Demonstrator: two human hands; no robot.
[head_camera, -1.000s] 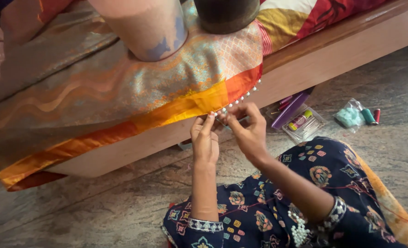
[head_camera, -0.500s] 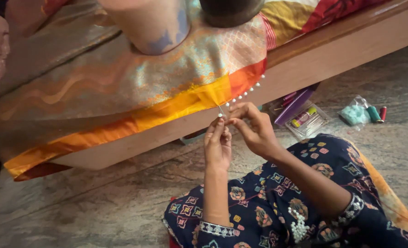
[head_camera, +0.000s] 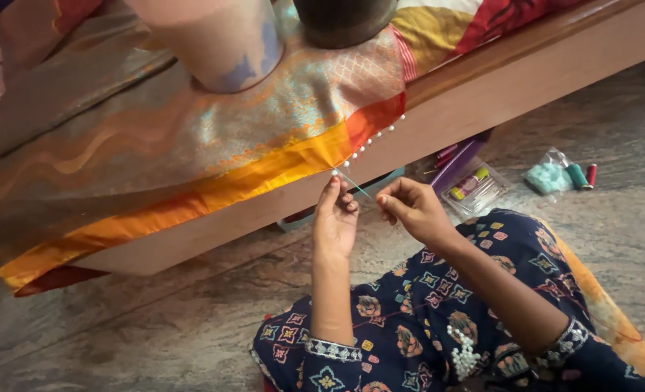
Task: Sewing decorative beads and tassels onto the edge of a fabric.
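Left hand [head_camera: 335, 218] up, fingers together, tips pinching the orange hem of the silk cloth [head_camera: 192, 145] right where the bead row ends. Right hand [head_camera: 412, 209] just beside it, thumb and forefinger pinched shut on a thin needle [head_camera: 357, 186]; the needle slants up from the right hand to the left fingertips at the hem. Thread too fine to make out, probably there.

Row of white beads [head_camera: 370, 141] runs up and away from the left fingertips along the cloth edge, touching the hem. Cloth drapes over the edge of a wooden bed frame [head_camera: 526, 80] directly above both hands.

On the cloth, beyond the left hand: a pale cylindrical container [head_camera: 213, 40] and a dark round pot [head_camera: 344, 18], well apart from the hands.

On the stone floor [head_camera: 155, 319], beyond the right hand: a clear plastic box [head_camera: 475, 190] with small coloured items, then further out a plastic bag with teal stuff [head_camera: 548, 174] and thread spools [head_camera: 582, 176] beside it.

Below the right forearm: a cluster of white beads [head_camera: 464, 352] lying on the patterned dark blue lap.
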